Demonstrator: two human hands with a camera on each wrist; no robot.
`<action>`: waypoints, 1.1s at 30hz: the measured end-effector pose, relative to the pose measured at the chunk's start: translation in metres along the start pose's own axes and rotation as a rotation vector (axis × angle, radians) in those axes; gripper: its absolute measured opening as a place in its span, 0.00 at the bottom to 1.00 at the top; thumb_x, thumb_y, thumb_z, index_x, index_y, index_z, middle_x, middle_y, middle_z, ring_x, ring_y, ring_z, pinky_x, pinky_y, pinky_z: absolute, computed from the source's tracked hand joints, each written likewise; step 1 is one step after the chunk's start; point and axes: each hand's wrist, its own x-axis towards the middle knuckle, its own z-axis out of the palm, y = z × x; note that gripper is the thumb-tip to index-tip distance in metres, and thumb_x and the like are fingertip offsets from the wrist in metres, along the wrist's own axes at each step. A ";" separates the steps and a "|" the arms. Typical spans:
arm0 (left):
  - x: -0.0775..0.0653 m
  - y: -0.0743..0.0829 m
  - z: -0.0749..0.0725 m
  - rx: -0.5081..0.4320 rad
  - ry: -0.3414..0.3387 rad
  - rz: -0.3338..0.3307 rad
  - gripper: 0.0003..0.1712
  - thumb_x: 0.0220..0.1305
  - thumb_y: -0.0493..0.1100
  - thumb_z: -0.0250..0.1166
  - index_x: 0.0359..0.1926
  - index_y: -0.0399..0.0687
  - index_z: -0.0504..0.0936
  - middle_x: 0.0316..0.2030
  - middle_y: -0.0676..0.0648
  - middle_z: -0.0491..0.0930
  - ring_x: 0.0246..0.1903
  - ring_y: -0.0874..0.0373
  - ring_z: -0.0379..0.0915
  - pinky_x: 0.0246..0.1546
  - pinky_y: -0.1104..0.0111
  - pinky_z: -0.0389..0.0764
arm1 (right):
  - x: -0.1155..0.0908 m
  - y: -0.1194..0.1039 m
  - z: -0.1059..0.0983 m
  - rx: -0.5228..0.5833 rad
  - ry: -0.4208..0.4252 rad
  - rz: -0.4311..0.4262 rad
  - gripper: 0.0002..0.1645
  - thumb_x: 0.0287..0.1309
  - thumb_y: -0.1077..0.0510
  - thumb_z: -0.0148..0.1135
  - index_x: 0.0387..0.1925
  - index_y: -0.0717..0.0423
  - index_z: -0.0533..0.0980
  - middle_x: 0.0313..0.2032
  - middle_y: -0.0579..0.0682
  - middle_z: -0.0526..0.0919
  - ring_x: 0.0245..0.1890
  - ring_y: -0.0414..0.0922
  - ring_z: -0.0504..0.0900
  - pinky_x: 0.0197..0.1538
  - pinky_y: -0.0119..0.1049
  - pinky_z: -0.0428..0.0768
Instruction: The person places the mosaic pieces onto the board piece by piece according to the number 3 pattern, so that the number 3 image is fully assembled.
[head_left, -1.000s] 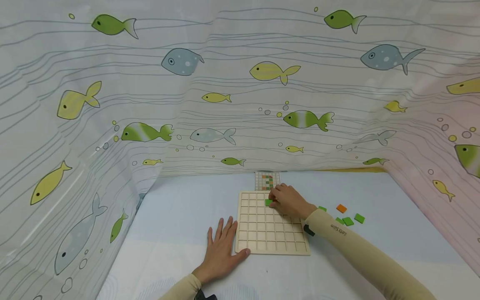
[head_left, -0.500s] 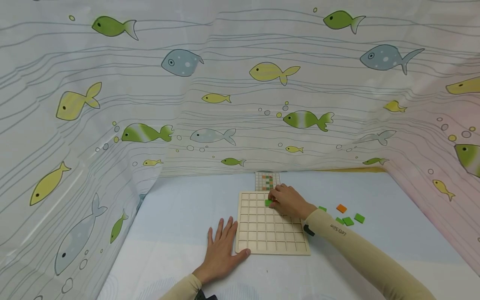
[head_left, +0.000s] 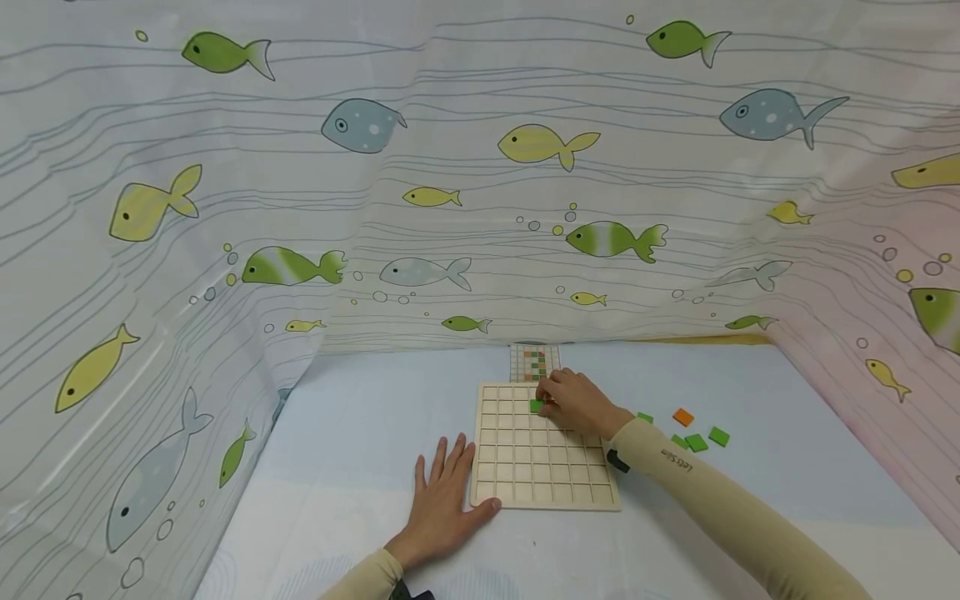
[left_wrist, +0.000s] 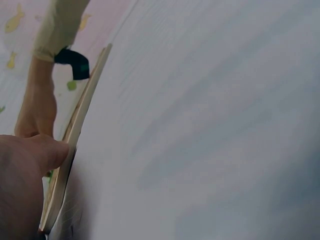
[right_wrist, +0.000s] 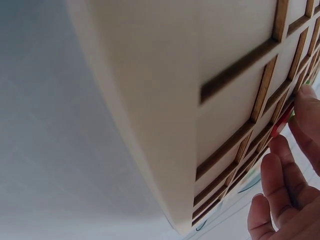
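A pale wooden grid board (head_left: 517, 467) lies on the table in the head view. My left hand (head_left: 442, 500) rests spread at its left side, the thumb touching the near left corner. Over the far part of the board, my right hand (head_left: 581, 404) pinches a small red tile (right_wrist: 283, 121), best seen in the right wrist view. Beside its fingertips a green tile (head_left: 536, 406) sits in a grid cell. The right fingers hide most of the red tile and the cells under them.
A pattern card (head_left: 517, 367) with coloured squares lies just beyond the board. Right of the board are several loose green tiles (head_left: 719, 436) and one orange tile (head_left: 682, 417). A fish-print curtain (head_left: 450, 233) surrounds the table at the back and sides.
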 end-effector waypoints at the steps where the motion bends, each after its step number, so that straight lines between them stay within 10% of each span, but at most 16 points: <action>1: 0.000 0.000 0.000 0.000 0.000 -0.001 0.54 0.69 0.69 0.63 0.81 0.37 0.60 0.83 0.37 0.53 0.84 0.32 0.37 0.75 0.27 0.32 | 0.000 0.000 0.000 0.001 0.000 0.001 0.12 0.68 0.47 0.71 0.45 0.49 0.81 0.41 0.46 0.82 0.42 0.45 0.77 0.43 0.42 0.77; 33: -0.001 0.000 0.000 -0.002 0.006 0.002 0.54 0.69 0.68 0.63 0.81 0.37 0.60 0.83 0.37 0.53 0.84 0.32 0.37 0.76 0.27 0.32 | -0.023 0.036 -0.042 -0.061 0.043 0.018 0.12 0.70 0.50 0.71 0.45 0.53 0.83 0.41 0.49 0.83 0.40 0.47 0.77 0.40 0.42 0.77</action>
